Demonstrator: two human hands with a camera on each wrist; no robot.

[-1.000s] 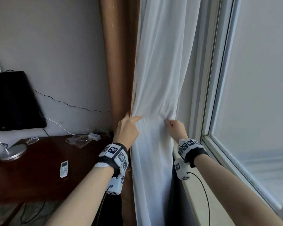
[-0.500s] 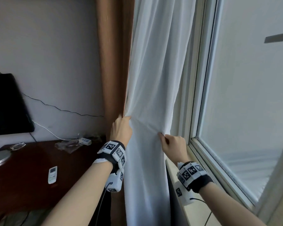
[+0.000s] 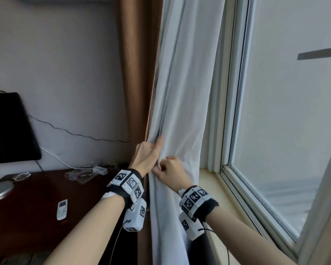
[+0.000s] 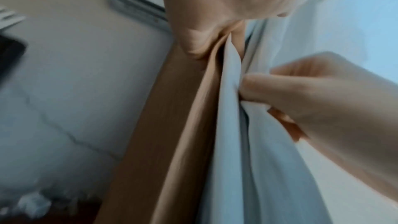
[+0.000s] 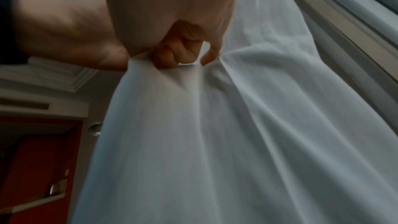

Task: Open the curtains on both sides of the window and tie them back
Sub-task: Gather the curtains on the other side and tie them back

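Note:
A brown curtain [image 3: 136,73] hangs beside the wall, with a white sheer curtain [image 3: 187,92] bunched against it at the window's left side. At waist height my left hand [image 3: 148,153] grips the brown edge and the white folds together, fingers behind and thumb lying up the white fabric. Right beside it, touching, my right hand [image 3: 170,169] pinches a fold of the white curtain [image 5: 215,142] with curled fingers [image 5: 172,54]. In the left wrist view the brown curtain [image 4: 172,125], the white folds [image 4: 258,159] and the right hand [image 4: 312,94] show.
A dark wooden desk [image 3: 36,192] stands at the left with a white remote control [image 3: 62,209], a lamp base [image 3: 0,188] and a black monitor [image 3: 8,127]. The window sill [image 3: 214,188] and window frame [image 3: 233,92] run along the right. A cable crosses the wall.
My right hand has moved left along the white curtain until it meets my left hand, bunching the fabric narrower. More of the window pane and sill is uncovered.

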